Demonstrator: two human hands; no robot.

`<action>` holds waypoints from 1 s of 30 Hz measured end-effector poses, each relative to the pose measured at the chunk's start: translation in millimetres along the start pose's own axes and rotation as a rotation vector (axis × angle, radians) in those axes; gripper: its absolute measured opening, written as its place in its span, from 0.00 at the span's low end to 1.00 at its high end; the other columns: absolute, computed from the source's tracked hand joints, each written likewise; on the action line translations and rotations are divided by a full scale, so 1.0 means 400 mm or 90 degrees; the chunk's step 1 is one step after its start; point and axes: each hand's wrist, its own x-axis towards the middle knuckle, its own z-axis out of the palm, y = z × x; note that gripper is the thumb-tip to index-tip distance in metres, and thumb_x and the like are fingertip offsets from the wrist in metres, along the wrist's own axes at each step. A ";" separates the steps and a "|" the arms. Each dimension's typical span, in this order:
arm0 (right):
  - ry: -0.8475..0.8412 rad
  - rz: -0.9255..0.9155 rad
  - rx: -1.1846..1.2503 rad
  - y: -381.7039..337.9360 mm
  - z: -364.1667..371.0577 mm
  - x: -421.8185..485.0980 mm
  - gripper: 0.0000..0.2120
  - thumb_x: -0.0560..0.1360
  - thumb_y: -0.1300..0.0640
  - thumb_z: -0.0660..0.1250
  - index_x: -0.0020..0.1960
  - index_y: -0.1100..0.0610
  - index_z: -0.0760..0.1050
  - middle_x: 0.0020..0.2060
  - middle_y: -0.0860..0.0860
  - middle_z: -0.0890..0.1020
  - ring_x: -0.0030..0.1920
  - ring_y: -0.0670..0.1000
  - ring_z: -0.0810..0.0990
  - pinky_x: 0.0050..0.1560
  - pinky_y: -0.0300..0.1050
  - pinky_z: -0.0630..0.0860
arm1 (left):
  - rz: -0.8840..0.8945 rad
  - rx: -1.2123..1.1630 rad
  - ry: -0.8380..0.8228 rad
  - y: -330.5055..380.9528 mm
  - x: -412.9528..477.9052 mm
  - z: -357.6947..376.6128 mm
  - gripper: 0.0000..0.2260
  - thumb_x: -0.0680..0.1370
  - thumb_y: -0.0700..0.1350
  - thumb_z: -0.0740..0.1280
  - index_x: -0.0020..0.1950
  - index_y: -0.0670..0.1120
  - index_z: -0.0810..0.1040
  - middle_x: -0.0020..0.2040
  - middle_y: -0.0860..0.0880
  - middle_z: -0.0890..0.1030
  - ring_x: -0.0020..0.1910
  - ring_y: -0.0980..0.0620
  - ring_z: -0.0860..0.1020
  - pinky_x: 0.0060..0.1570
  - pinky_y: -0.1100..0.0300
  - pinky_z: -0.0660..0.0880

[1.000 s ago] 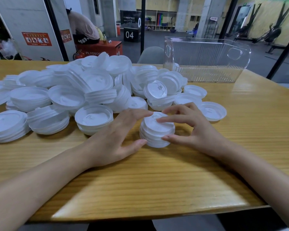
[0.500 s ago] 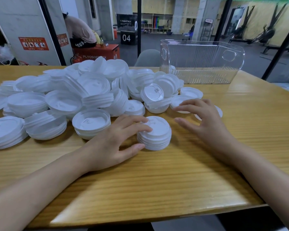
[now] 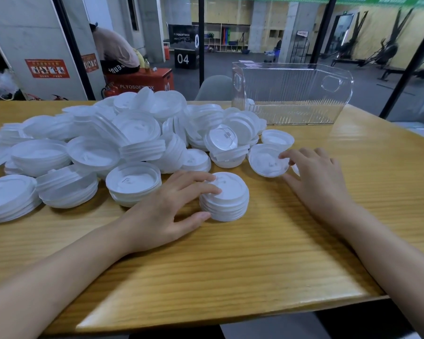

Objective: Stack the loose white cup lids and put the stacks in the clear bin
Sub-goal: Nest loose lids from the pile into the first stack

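Head view, looking down on a wooden counter [image 3: 267,253]. The left hand [image 3: 164,211] grips a short stack of white lids [image 3: 227,199] at the near middle, fingers laid over its top and thumb pressed to its near side. The right hand [image 3: 318,177] reaches for a single upturned lid [image 3: 267,165] just right of the stack. Its forefinger rests on the far rim and its thumb lies by the near edge, though whether it truly pinches the lid is hard to tell from this angle. A big heap of loose lids [image 3: 132,138] spreads to the left (some already nested in short piles). The clear bin [image 3: 291,94] stands at the far right, well behind both hands.
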 end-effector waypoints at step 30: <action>-0.162 -0.042 0.184 -0.027 0.012 -0.017 0.25 0.71 0.36 0.65 0.66 0.41 0.73 0.64 0.42 0.73 0.62 0.50 0.62 0.65 0.49 0.63 | -0.005 -0.003 0.002 -0.001 0.001 0.001 0.17 0.79 0.52 0.64 0.67 0.51 0.74 0.69 0.55 0.71 0.70 0.54 0.69 0.67 0.61 0.66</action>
